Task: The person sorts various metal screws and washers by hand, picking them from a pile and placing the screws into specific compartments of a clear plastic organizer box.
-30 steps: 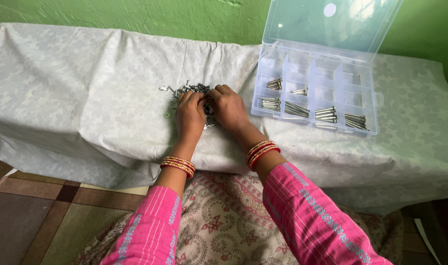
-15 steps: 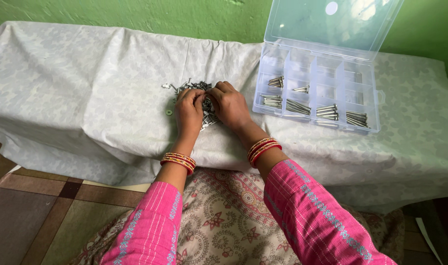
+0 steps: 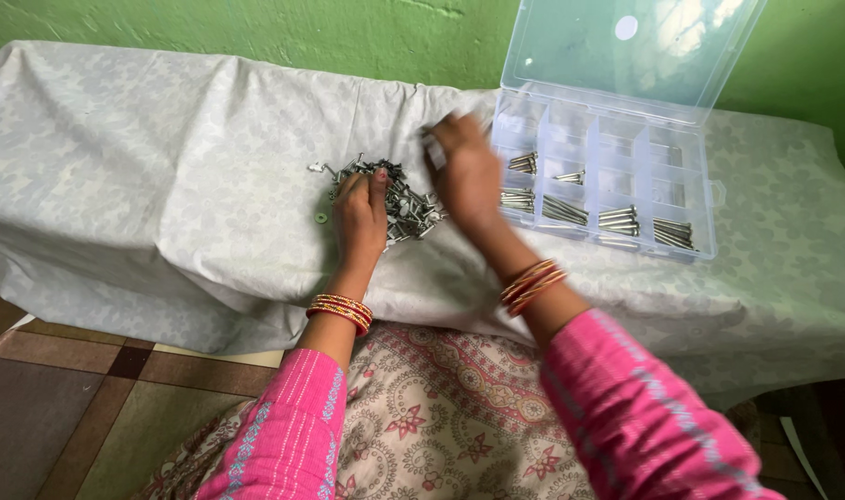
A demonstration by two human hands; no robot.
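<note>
A pile of small metal screws [image 3: 402,197] lies on a pale patterned cloth [image 3: 163,167] over a table. My left hand [image 3: 360,218] rests on the pile's left part, fingers bent down among the screws. My right hand [image 3: 467,171] is raised and blurred between the pile and a clear plastic compartment box [image 3: 709,199]. It pinches a small pale metal piece at its fingertips, near the box's left wall. Several compartments of the box hold sorted screws and longer bolts.
The box's clear lid [image 3: 626,51] stands open against a green wall [image 3: 256,28]. A small washer [image 3: 321,218] lies on the cloth left of the pile. Below the table edge are my patterned lap and a tiled floor [image 3: 62,398].
My right hand has left the pile and moved up and to the right toward the box, carrying a small piece. The left hand stays on the pile, which now shows more.
</note>
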